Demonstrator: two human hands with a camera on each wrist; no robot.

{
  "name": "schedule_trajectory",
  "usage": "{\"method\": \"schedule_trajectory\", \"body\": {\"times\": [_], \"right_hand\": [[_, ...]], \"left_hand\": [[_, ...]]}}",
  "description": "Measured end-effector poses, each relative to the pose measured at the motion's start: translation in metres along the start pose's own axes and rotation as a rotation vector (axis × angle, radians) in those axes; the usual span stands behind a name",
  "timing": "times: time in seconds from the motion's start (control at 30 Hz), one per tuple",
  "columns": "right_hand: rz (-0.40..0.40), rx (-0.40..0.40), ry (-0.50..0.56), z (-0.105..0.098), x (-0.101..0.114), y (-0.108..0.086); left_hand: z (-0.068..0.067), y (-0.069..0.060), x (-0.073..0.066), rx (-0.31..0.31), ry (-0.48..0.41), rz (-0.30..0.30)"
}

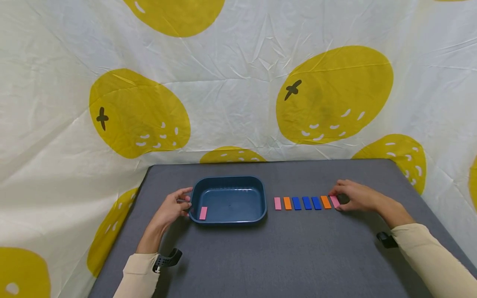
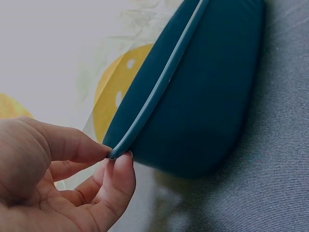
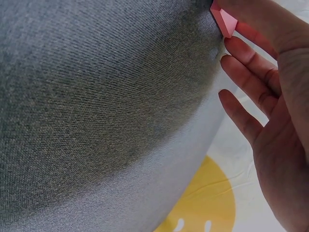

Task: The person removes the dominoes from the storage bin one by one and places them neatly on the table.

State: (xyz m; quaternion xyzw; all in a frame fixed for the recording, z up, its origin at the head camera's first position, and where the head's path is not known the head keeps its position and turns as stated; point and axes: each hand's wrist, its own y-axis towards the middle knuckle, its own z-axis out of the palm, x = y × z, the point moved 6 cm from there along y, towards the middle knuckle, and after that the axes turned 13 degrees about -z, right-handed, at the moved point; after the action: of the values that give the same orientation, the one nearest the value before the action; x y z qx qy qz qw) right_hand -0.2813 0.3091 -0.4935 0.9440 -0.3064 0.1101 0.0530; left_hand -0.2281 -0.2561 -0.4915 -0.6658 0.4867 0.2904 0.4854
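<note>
A dark blue rectangular tray [image 1: 230, 221] stands on the table, and a pink tile [image 1: 203, 213] lies inside it near the left end. My left hand [image 1: 169, 212] pinches the tray's rim [image 2: 159, 89] at its left end between thumb and fingers. To the right of the tray runs a row of pink, orange and blue tiles. At the row's right end, my right hand [image 1: 355, 198] holds a pink tile [image 1: 335, 201] between thumb and index finger. That pink tile [image 3: 223, 20] looks tilted in the right wrist view, while the other fingers are spread.
The row holds another pink tile [image 1: 277, 203] nearest the tray, an orange tile [image 1: 287, 203], several blue tiles [image 1: 307, 203] and a second orange tile [image 1: 326, 202]. Behind the grey table [image 1: 238, 260] hangs a white cloth [image 1: 231, 107] with yellow fruit prints.
</note>
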Motion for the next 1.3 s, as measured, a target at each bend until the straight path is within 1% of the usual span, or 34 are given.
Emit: {"method": "schedule_trajectory", "body": {"times": [0.13, 0.33, 0.57, 0.87, 1.07, 1.17, 1.3], "right_hand": [[0.002, 0.002, -0.003, 0.0, 0.0, 0.0], [0.0, 0.003, -0.002, 0.001, -0.001, 0.001], [0.034, 0.015, 0.002, 0.002, -0.004, 0.0], [0.039, 0.023, 0.01, 0.0, -0.002, 0.001], [0.023, 0.014, 0.014, -0.002, -0.002, 0.0], [0.002, -0.016, 0.039, -0.009, 0.001, 0.0], [-0.038, -0.05, 0.044, -0.019, 0.009, 0.006]], "left_hand": [[0.0, 0.001, 0.001, -0.002, -0.007, -0.007], [0.0, 0.002, 0.0, 0.001, -0.015, 0.0], [-0.001, 0.002, 0.0, -0.002, -0.008, 0.003], [-0.001, 0.001, -0.002, 0.001, -0.001, 0.003], [-0.001, 0.0, -0.002, 0.0, 0.004, -0.002], [-0.001, 0.0, -0.002, 0.001, 0.003, -0.005], [-0.001, 0.0, -0.002, 0.002, -0.001, -0.008]]}}
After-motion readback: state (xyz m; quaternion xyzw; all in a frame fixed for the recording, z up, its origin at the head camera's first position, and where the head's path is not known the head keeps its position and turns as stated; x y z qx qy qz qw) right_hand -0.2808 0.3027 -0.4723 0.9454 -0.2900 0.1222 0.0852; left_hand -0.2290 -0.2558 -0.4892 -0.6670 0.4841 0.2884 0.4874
